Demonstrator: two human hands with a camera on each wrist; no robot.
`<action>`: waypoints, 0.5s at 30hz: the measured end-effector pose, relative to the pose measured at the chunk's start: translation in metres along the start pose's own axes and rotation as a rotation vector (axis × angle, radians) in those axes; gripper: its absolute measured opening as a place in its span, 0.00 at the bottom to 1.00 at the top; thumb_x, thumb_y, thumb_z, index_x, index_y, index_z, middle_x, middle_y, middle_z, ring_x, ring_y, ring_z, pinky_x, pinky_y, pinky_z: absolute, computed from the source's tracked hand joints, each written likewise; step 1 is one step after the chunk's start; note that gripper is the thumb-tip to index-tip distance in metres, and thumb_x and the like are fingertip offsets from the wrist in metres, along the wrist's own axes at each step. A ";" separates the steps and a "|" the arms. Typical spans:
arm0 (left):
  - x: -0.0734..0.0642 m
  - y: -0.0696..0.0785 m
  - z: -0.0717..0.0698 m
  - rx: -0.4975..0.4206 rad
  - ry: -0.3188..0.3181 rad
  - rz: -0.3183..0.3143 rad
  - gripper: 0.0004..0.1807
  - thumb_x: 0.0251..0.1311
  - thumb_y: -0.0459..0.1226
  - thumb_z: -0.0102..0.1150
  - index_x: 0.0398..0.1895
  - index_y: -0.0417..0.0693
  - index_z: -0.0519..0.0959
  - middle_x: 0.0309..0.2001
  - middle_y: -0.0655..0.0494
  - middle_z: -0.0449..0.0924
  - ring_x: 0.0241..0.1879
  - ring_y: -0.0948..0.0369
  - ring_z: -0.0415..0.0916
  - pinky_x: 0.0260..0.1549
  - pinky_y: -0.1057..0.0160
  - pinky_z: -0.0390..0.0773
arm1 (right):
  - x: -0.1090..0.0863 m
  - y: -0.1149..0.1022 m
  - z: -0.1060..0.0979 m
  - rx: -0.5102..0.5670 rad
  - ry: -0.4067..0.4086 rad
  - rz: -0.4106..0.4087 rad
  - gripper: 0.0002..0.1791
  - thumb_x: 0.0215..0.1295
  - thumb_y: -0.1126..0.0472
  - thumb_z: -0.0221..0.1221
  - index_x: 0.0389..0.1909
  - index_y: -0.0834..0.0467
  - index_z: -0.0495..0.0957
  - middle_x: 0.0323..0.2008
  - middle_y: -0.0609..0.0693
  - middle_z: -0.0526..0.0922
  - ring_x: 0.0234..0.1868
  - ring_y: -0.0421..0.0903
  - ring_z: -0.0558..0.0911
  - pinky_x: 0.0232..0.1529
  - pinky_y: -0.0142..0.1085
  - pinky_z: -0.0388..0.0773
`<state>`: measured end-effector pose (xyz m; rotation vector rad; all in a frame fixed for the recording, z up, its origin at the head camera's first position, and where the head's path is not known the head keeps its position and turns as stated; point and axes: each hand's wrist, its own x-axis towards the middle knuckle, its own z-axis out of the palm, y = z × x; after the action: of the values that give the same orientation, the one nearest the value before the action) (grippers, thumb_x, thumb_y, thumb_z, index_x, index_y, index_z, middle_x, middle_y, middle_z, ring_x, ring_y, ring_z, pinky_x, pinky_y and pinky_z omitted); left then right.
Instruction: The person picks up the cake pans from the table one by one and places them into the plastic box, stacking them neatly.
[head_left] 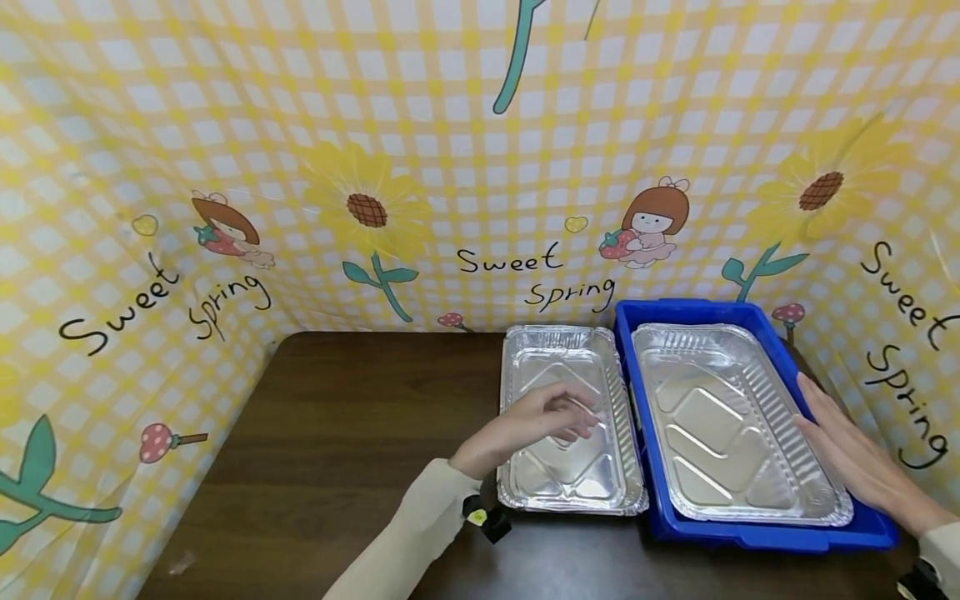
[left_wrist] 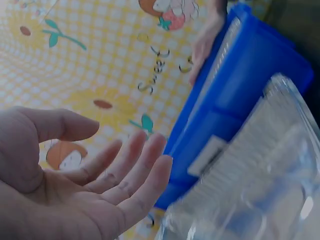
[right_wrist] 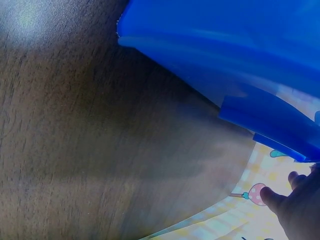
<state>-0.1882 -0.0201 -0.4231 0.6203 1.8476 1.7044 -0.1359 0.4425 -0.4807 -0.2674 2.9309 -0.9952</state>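
One silver rectangular foil tray (head_left: pixel 712 425) already sits inside a blue plastic bin (head_left: pixel 783 540) by the brown wooden table's (head_left: pixel 375 433) right edge, the head view shows; a second silver foil tray (head_left: pixel 562 479) remains outside, just left. Both long axes run far edge to near. Left wrist: left hand (left_wrist: pixel 85 185) relaxed, empty. Right wrist: right hand (right_wrist: pixel 300 205) near the bin, grasping nothing visible.

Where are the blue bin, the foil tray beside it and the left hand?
Blue bin (head_left: pixel 782 539): head view, front rim.
Foil tray (head_left: pixel 562 475) beside the bin: head view, flat bottom.
Left hand (head_left: pixel 538 417): head view, middle of the hand.
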 end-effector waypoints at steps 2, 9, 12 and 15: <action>-0.008 -0.006 -0.007 0.024 -0.003 0.011 0.19 0.77 0.33 0.50 0.64 0.28 0.73 0.54 0.28 0.82 0.51 0.44 0.85 0.55 0.48 0.84 | 0.001 0.000 0.002 -0.010 0.004 0.004 0.38 0.89 0.51 0.36 0.85 0.52 0.25 0.83 0.63 0.24 0.80 0.71 0.27 0.73 0.68 0.18; -0.029 -0.022 -0.028 0.045 0.067 -0.026 0.20 0.76 0.34 0.53 0.62 0.26 0.75 0.52 0.27 0.83 0.49 0.46 0.86 0.55 0.44 0.83 | 0.002 -0.002 0.002 -0.015 -0.011 0.026 0.38 0.89 0.49 0.36 0.85 0.52 0.25 0.83 0.65 0.24 0.80 0.72 0.26 0.71 0.71 0.18; -0.035 -0.026 -0.037 0.049 0.105 -0.029 0.20 0.75 0.33 0.54 0.62 0.26 0.75 0.51 0.28 0.83 0.47 0.48 0.86 0.55 0.43 0.83 | 0.002 -0.002 0.001 0.000 -0.018 0.022 0.38 0.89 0.49 0.35 0.85 0.52 0.25 0.83 0.64 0.24 0.80 0.73 0.26 0.71 0.72 0.18; -0.040 -0.029 -0.044 0.062 0.143 -0.030 0.18 0.75 0.32 0.54 0.61 0.27 0.76 0.50 0.30 0.84 0.46 0.48 0.87 0.54 0.44 0.84 | 0.002 -0.002 0.001 0.005 -0.017 0.020 0.38 0.89 0.49 0.35 0.85 0.51 0.25 0.83 0.65 0.24 0.80 0.73 0.26 0.70 0.72 0.18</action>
<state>-0.1869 -0.0818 -0.4470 0.5035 2.0046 1.7171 -0.1376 0.4403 -0.4805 -0.2449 2.9097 -0.9925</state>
